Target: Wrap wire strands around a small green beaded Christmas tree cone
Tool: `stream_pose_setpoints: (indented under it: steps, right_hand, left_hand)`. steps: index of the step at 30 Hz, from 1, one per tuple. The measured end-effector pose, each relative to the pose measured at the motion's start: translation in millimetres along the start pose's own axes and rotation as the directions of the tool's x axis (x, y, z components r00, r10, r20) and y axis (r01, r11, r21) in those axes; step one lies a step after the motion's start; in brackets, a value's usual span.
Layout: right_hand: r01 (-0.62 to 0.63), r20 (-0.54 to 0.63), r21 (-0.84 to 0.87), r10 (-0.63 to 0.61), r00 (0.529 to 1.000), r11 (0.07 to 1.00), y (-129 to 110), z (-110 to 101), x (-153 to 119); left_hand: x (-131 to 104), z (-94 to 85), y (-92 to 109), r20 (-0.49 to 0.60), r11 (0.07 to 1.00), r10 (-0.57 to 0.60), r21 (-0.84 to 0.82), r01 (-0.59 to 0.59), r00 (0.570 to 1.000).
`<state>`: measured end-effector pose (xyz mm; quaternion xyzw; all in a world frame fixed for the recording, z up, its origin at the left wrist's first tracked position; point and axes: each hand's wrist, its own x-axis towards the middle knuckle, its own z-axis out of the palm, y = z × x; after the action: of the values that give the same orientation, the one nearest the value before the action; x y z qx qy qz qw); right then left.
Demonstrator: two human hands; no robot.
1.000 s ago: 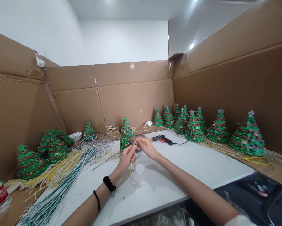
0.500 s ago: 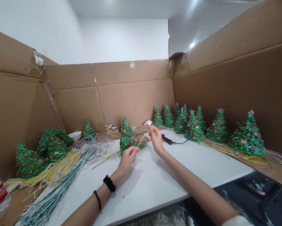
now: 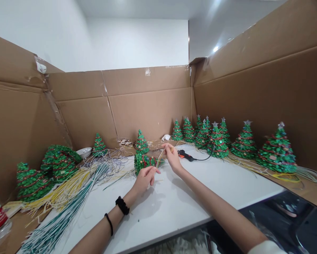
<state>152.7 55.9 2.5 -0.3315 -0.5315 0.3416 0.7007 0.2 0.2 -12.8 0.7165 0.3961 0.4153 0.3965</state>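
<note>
Pinching a thin yellow wire [image 3: 160, 155] taut, the right hand [image 3: 171, 157] grips its far end and the left hand [image 3: 145, 178] its near end, just in front of the small green tree [image 3: 143, 161]. Pulling harder could tip that tree or snap the wire.

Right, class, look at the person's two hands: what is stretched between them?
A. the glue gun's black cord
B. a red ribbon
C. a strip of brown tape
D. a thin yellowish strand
D: a thin yellowish strand runs from the left hand up to the right hand, while the glue gun lies apart on the white table.
</note>
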Motion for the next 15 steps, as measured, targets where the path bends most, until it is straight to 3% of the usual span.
stream_pose_setpoints:
  steps: [2, 5, 7, 9, 15]
  right_hand:
    - [-0.109, 0.169, 0.009, 0.106, 0.980, 0.994, -1.3, 2.2, -3.1]
    - [-0.249, 0.451, 0.002, 0.221, 0.865, 0.969, -2.6, 7.1, -10.8]
    - [-0.272, 0.556, -0.010, 0.232, 0.798, 0.962, -2.3, 10.1, -15.4]
    - [-0.266, 0.594, -0.012, 0.221, 0.774, 0.964, -1.5, 12.1, -18.0]
    - [-0.226, 0.585, 0.028, 0.167, 0.794, 0.974, -1.6, 11.4, -17.6]
  left_hand:
    - [0.0, -0.5, 3.5, -0.004, 0.995, 0.001, -0.100, -0.001, 1.000]
    - [1.4, -2.8, 4.4, -0.024, 0.977, -0.046, -0.210, 0.040, 0.999]
    - [2.8, -4.5, 1.5, -0.017, 0.968, -0.064, -0.245, 0.058, 0.998]
    - [4.4, -5.7, -2.8, 0.005, 0.964, -0.069, -0.257, 0.068, 0.998]
    - [5.8, -5.7, -8.5, 0.038, 0.920, -0.091, -0.379, 0.098, 0.995]
